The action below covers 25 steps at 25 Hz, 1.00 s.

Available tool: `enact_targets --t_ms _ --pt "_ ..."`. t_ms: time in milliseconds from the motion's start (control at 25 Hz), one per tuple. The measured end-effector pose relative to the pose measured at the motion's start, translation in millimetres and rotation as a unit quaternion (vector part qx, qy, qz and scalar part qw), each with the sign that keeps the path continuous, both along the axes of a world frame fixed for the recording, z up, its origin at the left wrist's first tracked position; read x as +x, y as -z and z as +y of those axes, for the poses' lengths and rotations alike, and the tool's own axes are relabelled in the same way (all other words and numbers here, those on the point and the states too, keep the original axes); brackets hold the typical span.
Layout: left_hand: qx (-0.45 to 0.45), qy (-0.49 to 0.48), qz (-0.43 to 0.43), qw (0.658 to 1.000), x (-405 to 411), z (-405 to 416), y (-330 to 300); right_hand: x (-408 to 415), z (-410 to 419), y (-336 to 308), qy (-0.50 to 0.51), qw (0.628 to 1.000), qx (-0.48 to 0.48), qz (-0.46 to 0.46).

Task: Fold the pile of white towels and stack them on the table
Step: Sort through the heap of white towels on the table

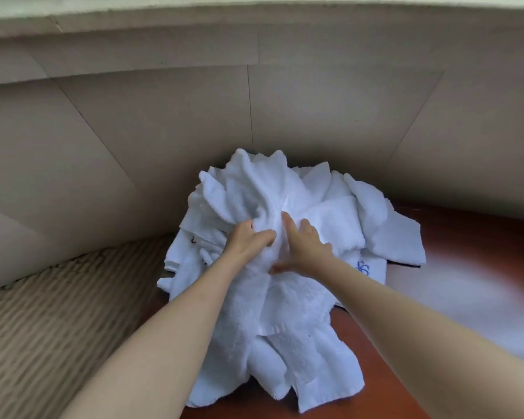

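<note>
Both hands meet atop the pile of white towels [285, 237] at the table's [466, 267] far left edge: the left hand [245, 240] grips a bunched fold, the right hand [306, 249] presses flat, fingers straight. One towel trails toward the person.

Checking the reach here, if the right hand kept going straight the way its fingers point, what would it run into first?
The right hand points up and away into the pile of white towels. It would likely push deeper into that bunched cloth first; the beige wall stands behind, though depth is unclear.
</note>
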<state>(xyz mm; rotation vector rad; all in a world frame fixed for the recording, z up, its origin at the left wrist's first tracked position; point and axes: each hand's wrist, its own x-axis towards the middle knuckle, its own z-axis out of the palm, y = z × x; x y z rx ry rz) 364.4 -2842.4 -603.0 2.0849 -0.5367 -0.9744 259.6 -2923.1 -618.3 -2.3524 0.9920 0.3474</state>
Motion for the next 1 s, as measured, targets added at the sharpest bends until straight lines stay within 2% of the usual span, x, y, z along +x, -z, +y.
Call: enact_targets --t_ms 160,280,400,520,680,760,880,1000 --pt "-0.05 0.042 0.037 0.997 -40 -12 -30 -42 -12 -3 0.044 0.987 0.109 -0.113" --pt "-0.079 0.104 0.044 0.99 -79 -42 -54 -91 -24 -32 0.115 0.971 0.098 -0.183" --pt "-0.098 0.164 0.056 0.98 -126 -78 -71 -145 -43 -52 0.175 0.963 0.056 -0.196" --pt "-0.124 0.212 0.092 0.965 -180 -115 -89 -201 -64 -69 0.263 0.95 -0.016 -0.166" --pt "-0.166 0.296 0.095 0.936 -266 -166 -112 -287 -98 -91 0.357 0.905 -0.152 -0.175" --pt "-0.176 0.32 0.114 0.924 -306 -186 -107 -330 -115 -90 0.392 0.881 -0.22 -0.146" --pt "-0.17 0.346 0.156 0.91 -351 -207 -90 -381 -134 -75 0.415 0.858 -0.289 -0.088" --pt "-0.117 0.336 0.157 0.921 -372 -222 -64 -417 -150 -49 0.438 0.849 -0.294 -0.038"
